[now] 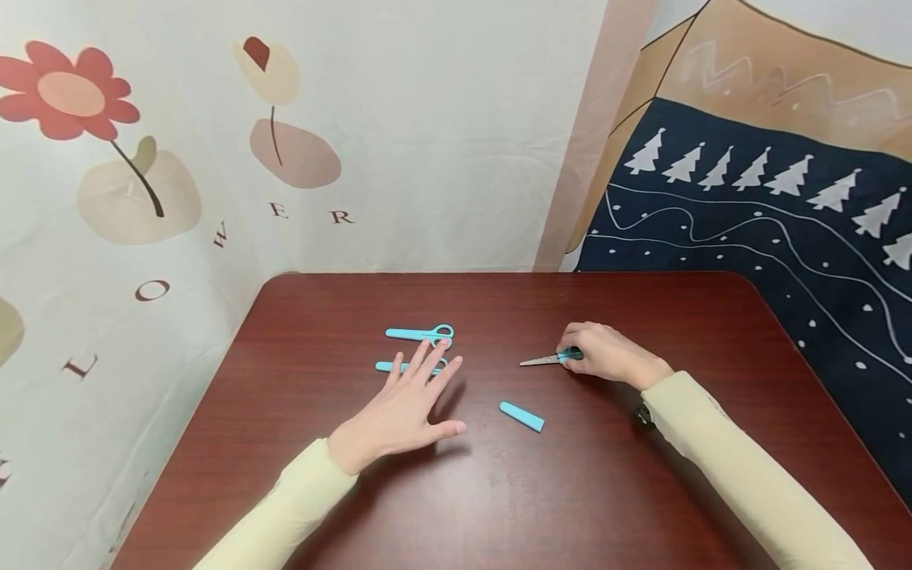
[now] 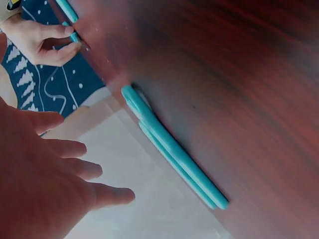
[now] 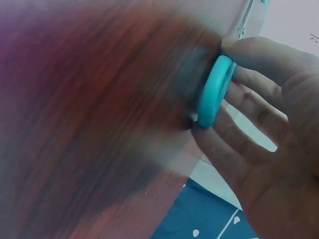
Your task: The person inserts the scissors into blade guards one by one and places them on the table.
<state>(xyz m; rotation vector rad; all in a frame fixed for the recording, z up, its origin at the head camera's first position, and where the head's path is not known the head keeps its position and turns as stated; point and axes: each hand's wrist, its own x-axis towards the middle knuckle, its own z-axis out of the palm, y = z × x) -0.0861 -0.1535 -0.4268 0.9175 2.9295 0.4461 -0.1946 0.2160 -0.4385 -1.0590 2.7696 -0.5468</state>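
Note:
In the head view my right hand (image 1: 607, 352) pinches the turquoise handles of a pair of scissors (image 1: 547, 360), whose bare metal blades point left. The right wrist view shows the handle loop (image 3: 215, 92) between thumb and fingers. A loose turquoise blade cover (image 1: 522, 416) lies on the table between the hands. Spread and straight, the fingers of my left hand (image 1: 399, 416) hover over two more scissors. The far sheathed scissors (image 1: 412, 334) and near sheathed scissors (image 1: 389, 366) lie side by side, their handles partly hidden by my fingers. The left hand holds nothing.
Everything lies on a dark red-brown wooden table (image 1: 249, 443) with rounded far corners. Behind it hangs a pale flower-print cloth (image 1: 442, 142); at the right is a navy cloth (image 1: 712, 214) with white trees.

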